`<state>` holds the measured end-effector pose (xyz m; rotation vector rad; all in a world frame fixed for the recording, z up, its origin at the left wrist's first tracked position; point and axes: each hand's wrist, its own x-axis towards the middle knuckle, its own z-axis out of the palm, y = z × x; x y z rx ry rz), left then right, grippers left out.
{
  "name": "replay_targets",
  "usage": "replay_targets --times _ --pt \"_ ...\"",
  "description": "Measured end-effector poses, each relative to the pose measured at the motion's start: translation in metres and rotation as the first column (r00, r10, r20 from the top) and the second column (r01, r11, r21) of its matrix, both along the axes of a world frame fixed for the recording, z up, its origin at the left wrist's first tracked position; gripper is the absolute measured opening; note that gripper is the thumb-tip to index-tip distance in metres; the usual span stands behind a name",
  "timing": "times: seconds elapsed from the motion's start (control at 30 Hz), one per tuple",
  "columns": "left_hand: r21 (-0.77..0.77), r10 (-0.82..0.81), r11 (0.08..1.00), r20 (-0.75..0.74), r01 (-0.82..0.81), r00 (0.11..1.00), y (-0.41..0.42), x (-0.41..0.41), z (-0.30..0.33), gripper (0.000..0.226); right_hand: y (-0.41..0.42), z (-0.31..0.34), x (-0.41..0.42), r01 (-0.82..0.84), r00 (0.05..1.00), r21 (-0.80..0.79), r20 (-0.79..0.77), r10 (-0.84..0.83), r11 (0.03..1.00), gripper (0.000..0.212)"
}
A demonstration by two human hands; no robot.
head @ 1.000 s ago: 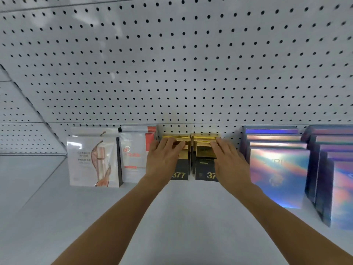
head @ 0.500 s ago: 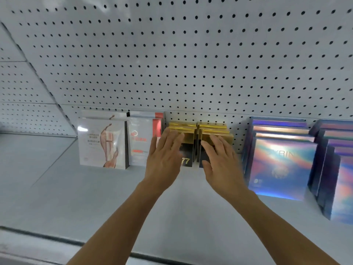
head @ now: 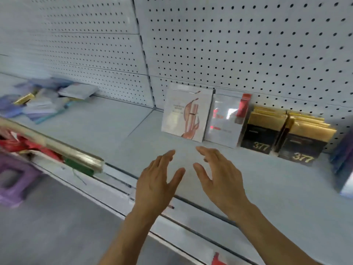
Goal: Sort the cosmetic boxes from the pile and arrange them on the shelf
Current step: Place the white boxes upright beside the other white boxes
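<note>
Pegboard wall (head: 248, 44): white perforated panels rising behind the whole shelf
Shelf (head: 267, 188): pale surface running from far left to right, its front rail crossing the view on a slant
Pile of boxes (head: 44, 104): loose, blurred heap lying flat at the far left of the shelf, one gold box among pale and purple ones, well apart from both hands
Purple stool (head: 13, 180): on the floor at lower left, below the shelf edge
White box with a figure print (head: 186, 114): upright against the pegboard, leftmost of the standing row
White and red box (head: 227, 119): upright, just beside the figure box on its right
Black and gold boxes marked 377 (head: 282, 134): two upright rows side by side, right of the white and red box, touching each other
Blue-purple boxes (head: 343, 150): only an edge shows at the right border, blurred
Left hand (head: 156, 184): over the bare front of the shelf, palm turned inward, fingers (head: 166, 156) spread loosely and holding nothing
Right hand (head: 219, 176): near the left hand, palm facing it, fingers (head: 206, 152) likewise apart and empty, short of the standing boxes
</note>
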<state>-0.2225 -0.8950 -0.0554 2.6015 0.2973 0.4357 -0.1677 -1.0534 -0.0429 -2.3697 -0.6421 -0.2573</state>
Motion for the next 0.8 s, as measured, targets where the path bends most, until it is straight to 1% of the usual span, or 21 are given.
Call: replay_targets --times 0.07,0.2,0.37,0.47,0.57,0.7,0.8 --pt "0.003 0.036 0.999 -0.006 -0.036 0.999 0.04 -0.025 0.006 0.061 0.041 -0.004 -0.018 -0.032 0.998 0.001 0.057 0.032 0.999 0.035" --pt "-0.047 0.115 0.992 -0.026 -0.116 0.993 0.122 -0.074 0.012 0.06 0.123 -0.014 -0.051 -0.148 0.988 -0.01 0.033 0.148 0.989 0.035" --pt "0.001 0.163 0.987 -0.041 -0.163 0.986 0.221 -0.125 0.006 0.063 0.225 -0.025 -0.083 -0.301 0.952 -0.088 0.023 0.304 0.95 0.029" --pt "0.012 0.203 0.979 -0.033 -0.202 0.979 0.268 -0.148 0.006 0.058 0.277 -0.025 -0.095 -0.354 0.935 -0.076 -0.014 0.354 0.932 0.031" --pt "-0.004 0.232 0.973 -0.022 -0.232 0.972 0.312 -0.157 0.006 0.055 0.323 -0.018 -0.097 -0.374 0.927 -0.06 0.006 0.375 0.926 0.03" --pt "-0.03 0.28 0.96 0.004 -0.28 0.96 0.369 -0.148 0.006 0.055 0.381 -0.009 -0.081 -0.371 0.926 -0.036 0.06 0.372 0.928 0.029" --pt "-0.038 0.301 0.953 0.02 -0.3 0.953 0.41 -0.134 0.006 0.053 0.424 -0.008 -0.06 -0.387 0.92 -0.029 0.051 0.388 0.922 0.028"
